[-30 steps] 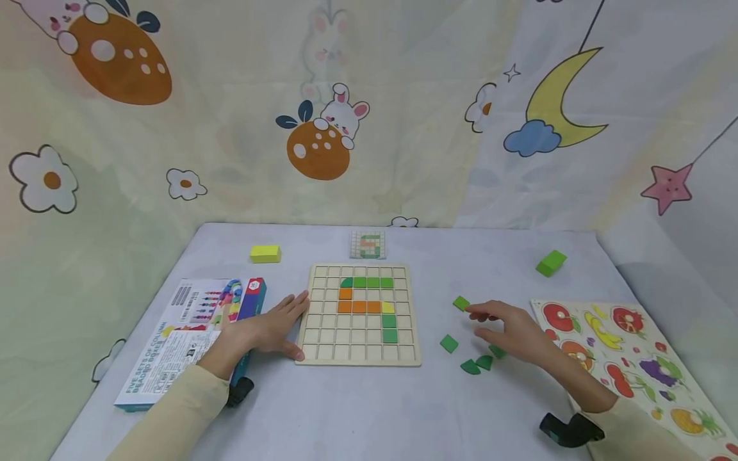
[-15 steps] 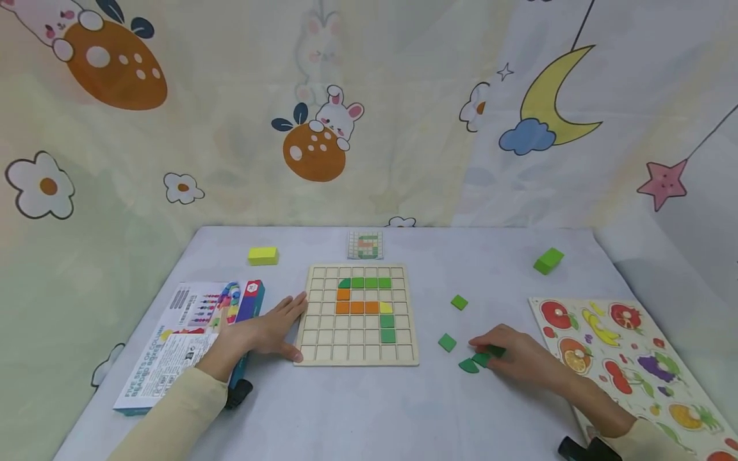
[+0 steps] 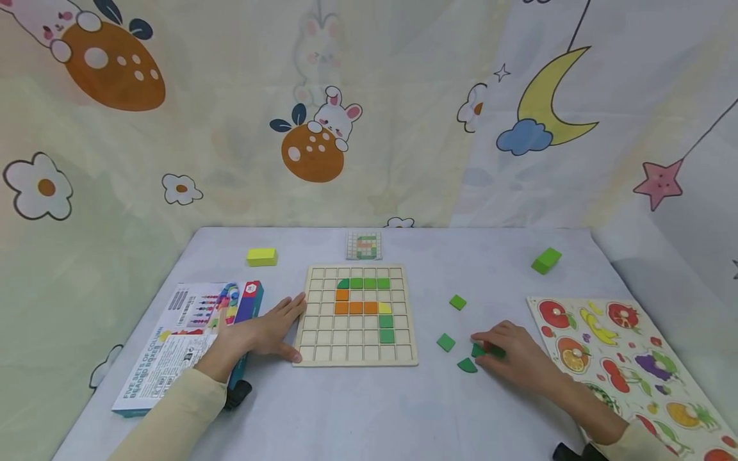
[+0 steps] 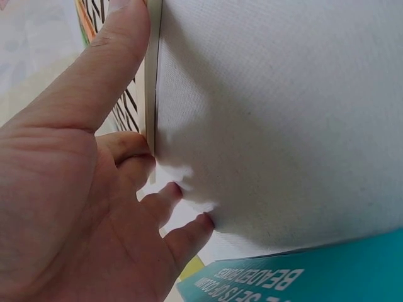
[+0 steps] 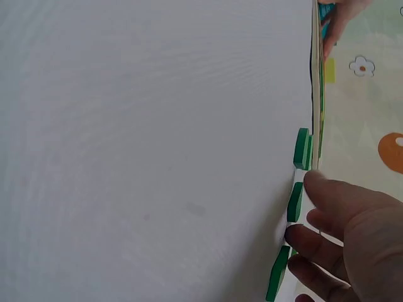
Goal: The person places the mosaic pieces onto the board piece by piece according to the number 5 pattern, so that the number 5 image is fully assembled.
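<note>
My left hand (image 3: 273, 330) lies against the left edge of the wooden grid board (image 3: 357, 355), its thumb and fingertips touching the side. The left wrist view shows the thumb (image 4: 101, 69) along the board's edge. On the board, green, orange and yellow tiles (image 3: 357, 308) form a figure. To the right, my right hand (image 3: 513, 355) pinches a dark green quarter-circle tile (image 3: 477, 350) between thumb and fingers, low over the table. Another quarter-circle tile (image 3: 467, 365) lies just in front. A green square tile (image 3: 497, 350) is partly hidden by the fingers.
Two more green square tiles (image 3: 446, 342) lie between board and right hand. A small pattern card (image 3: 364, 246) stands behind the board. A yellow block (image 3: 262, 257) and a green block (image 3: 546, 260) sit farther back. A box (image 3: 167, 346) is left, a fruit picture sheet (image 3: 628, 333) right.
My right hand has moved down and toward me from the upper green square to the quarter-circle tiles. One quarter-circle tile has shifted slightly away from me. My left hand stays at the board.
</note>
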Motion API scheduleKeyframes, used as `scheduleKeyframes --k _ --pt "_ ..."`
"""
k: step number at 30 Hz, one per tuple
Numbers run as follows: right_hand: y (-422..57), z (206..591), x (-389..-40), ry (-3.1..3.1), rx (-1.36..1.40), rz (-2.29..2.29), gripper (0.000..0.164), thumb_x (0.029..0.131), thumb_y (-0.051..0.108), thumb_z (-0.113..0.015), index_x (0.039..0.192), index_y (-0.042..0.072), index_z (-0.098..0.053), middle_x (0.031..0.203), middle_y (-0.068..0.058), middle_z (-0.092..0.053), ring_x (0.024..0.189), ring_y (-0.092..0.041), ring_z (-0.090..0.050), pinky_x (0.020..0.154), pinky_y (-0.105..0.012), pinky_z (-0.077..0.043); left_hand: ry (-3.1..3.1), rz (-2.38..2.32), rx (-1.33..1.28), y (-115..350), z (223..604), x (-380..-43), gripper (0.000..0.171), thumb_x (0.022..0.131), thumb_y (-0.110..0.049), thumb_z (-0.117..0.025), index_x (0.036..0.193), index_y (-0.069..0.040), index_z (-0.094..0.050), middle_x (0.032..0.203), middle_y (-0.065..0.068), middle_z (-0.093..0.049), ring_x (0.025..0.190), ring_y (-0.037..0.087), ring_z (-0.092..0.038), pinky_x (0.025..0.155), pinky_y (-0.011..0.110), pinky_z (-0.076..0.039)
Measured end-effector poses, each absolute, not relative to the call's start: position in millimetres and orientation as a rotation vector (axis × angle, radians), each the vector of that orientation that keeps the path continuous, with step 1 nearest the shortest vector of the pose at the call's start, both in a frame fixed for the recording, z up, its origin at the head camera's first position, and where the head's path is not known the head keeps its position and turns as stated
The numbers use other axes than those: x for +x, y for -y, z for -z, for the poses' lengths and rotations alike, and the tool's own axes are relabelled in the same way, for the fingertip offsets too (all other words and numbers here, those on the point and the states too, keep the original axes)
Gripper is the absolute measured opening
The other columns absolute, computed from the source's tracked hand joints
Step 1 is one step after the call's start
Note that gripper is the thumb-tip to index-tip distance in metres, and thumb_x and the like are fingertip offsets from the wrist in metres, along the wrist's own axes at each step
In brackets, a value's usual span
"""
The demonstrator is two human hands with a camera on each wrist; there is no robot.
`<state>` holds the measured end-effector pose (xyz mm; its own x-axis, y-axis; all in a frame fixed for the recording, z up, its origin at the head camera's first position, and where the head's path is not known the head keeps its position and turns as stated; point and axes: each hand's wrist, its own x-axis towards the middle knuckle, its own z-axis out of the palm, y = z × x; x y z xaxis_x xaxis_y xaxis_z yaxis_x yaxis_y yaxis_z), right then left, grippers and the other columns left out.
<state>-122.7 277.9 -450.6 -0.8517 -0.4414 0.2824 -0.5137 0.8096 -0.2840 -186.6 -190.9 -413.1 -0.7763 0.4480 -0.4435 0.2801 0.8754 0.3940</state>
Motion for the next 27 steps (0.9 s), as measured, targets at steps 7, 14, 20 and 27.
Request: scheduleKeyframes --k 7,14,20,27 --pt "-281.2 441.6 -125.9 2.903 0.767 -0.671 0.045 0.08 0.003 -0.074 0.122 0.018 -0.067 0.114 0.008 -0.064 0.103 -0.013 -0.059 0.084 -0.023 -0.054 -2.498 -0.431 0.536 192.3 413.7 -186.0 0.108 0.076 -0.039 -0.08 0.155 -0.004 -0.015 0.165 0.012 0.0 0.15 0.04 -0.003 0.117 0.06 -0.019" --pt "-282.9 439.4 -131.5 2.955 0.93 -0.795 0.05 0.078 0.003 -0.076 0.126 0.013 -0.064 0.114 0.007 -0.068 0.101 -0.008 -0.06 0.088 -0.021 -0.053 -2.5 -0.433 0.533 191.8 411.8 -186.2 0.108 0.077 -0.038 -0.08 0.155 -0.004 -0.014 0.165 0.012 0.0 0.15 0.039 -0.003 0.117 0.06 -0.019" --pt "-282.3 447.6 -131.9 2.901 0.894 -0.784 0.05 0.076 0.008 -0.079 0.123 0.011 -0.065 0.104 0.008 -0.068 0.089 -0.002 -0.058 0.079 -0.02 -0.054 -2.505 -0.435 0.522 191.1 410.4 -184.9 0.108 0.076 -0.036 -0.081 0.155 -0.006 -0.015 0.165 0.011 -0.001 0.151 0.038 -0.003 0.117 0.06 -0.02" --pt "-269.4 443.6 -135.3 2.865 0.848 -0.794 0.051 0.075 0.007 -0.081 0.124 0.01 -0.065 0.101 0.008 -0.067 0.087 -0.003 -0.059 0.079 -0.022 -0.055 -2.495 -0.446 0.533 191.5 410.1 -185.1 0.107 0.077 -0.036 -0.08 0.155 -0.004 -0.015 0.165 0.012 -0.001 0.151 0.039 -0.003 0.117 0.06 -0.019"
